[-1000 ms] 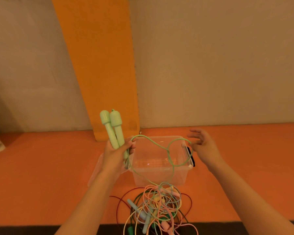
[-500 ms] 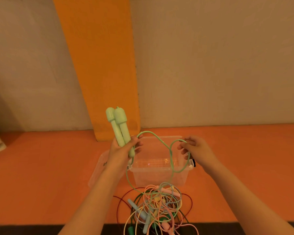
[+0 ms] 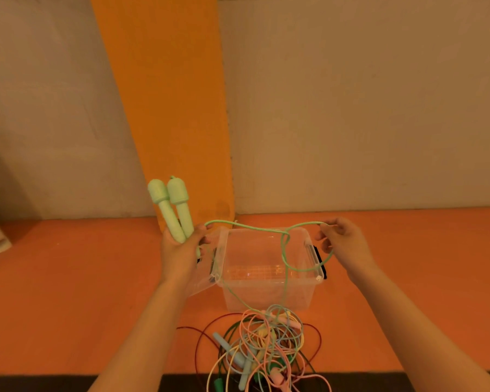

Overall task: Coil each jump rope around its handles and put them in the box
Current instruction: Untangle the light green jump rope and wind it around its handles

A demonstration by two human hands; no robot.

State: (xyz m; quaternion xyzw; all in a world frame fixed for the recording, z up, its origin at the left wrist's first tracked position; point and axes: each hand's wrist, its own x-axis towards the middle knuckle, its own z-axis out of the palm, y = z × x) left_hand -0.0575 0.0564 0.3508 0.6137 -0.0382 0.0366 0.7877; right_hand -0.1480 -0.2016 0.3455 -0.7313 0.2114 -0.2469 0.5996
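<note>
Holds the pair of mint-green handles (image 3: 172,210) in the left hand (image 3: 178,251), fingers and thumb curled round their lower ends, knobbed tops tilted up toward 11 o'clock. Pinches the green cord (image 3: 255,228) in the right hand (image 3: 344,244), between thumb and bent fingertips, at 3 o'clock of the left hand and about level with it.

Between the two hands, stretched nearly flat above the far rim of the clear box (image 3: 266,295), from 9 to 3 o'clock. Below the right-hand pinch, looping down past the black latch (image 3: 321,263) on the box's right side, back toward the middle, crossing itself near 12 o'clock of the box, then dropping over the near wall toward 6 o'clock. Runs there into the tangled pile of ropes (image 3: 269,349) on the orange floor (image 3: 68,306), just beside the box's near side: pink, yellow, blue, dark red and green cords, several handles among them.

At 9 o'clock of the box, partly hidden by the left hand, a clear lid (image 3: 203,285). At 12 o'clock, a pale wall (image 3: 351,108) with an orange stripe (image 3: 164,94).
</note>
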